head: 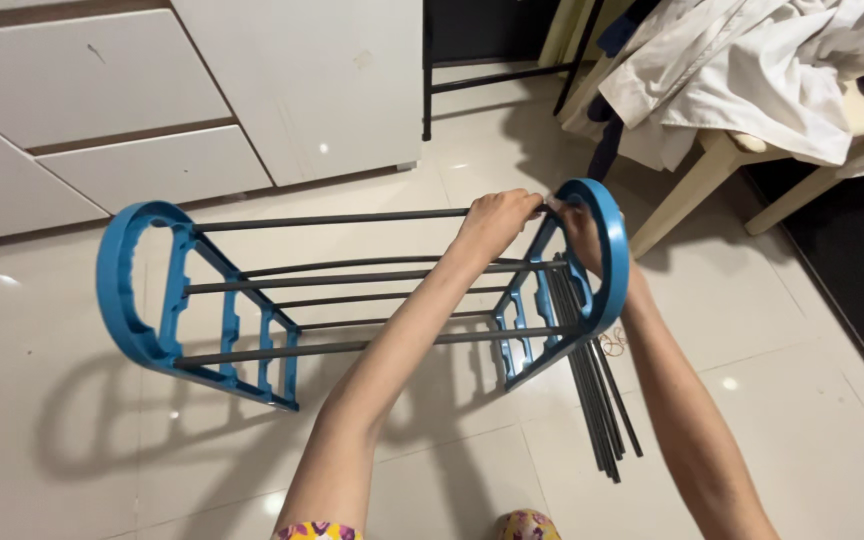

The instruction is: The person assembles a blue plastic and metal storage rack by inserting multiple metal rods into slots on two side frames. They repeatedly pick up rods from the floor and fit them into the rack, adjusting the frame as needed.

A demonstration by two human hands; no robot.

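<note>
— Hands first: where are they?

— Both are up at the right end of the rack (352,290). The left hand (497,222) has its fingers curled tight around the top grey rod (332,219), right where the rod meets the blue end frame (604,262). The right hand (582,232) is behind that frame, touching its inner edge. (Its fingers are hidden by the blue plastic, so I cannot tell if they grip or just press.)

— And where is the rack?

— It stands on the shiny white tile floor (72,440), with the other blue frame (137,290) at the left end. Grey rods run between the two frames.

— What is near its edges?

— A bundle of loose rods (600,410) lies on the floor, just beside the right frame. White drawers (102,100) are behind the rack, a bit apart. A pale chair (722,165) piled with white cloth (752,70) stands near the right end.

— Any open room?

— Yes, bare floor lies in front of the rack and to its left.
</note>
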